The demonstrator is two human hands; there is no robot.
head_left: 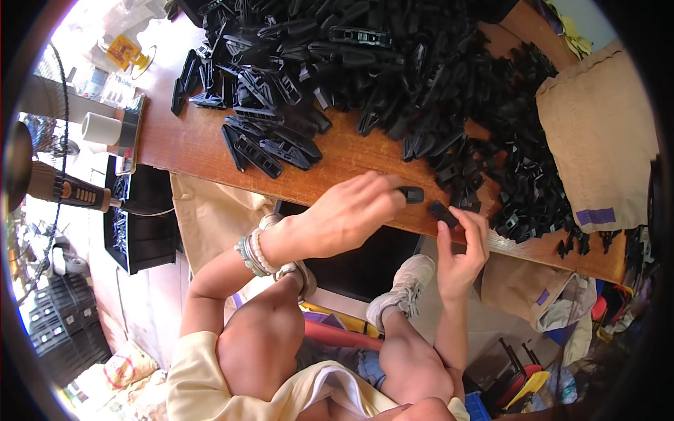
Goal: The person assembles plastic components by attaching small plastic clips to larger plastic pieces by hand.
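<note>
Over the near edge of the wooden table, my left hand is closed on a long black plastic part, whose rounded end sticks out past the fingers. My fingers hide the rest of it. To its right, my right hand pinches a small dark plastic piece between thumb and fingers. The two parts face each other with a short gap between them. Beyond my left hand lies a large pile of long black plastic parts. A heap of smaller black pieces spreads beside my right hand.
The wooden table runs across in front of me. A tan cloth sack lies at its right end. On the left are a white roll, a power screwdriver and a black bin of parts. Stacked black crates stand lower left.
</note>
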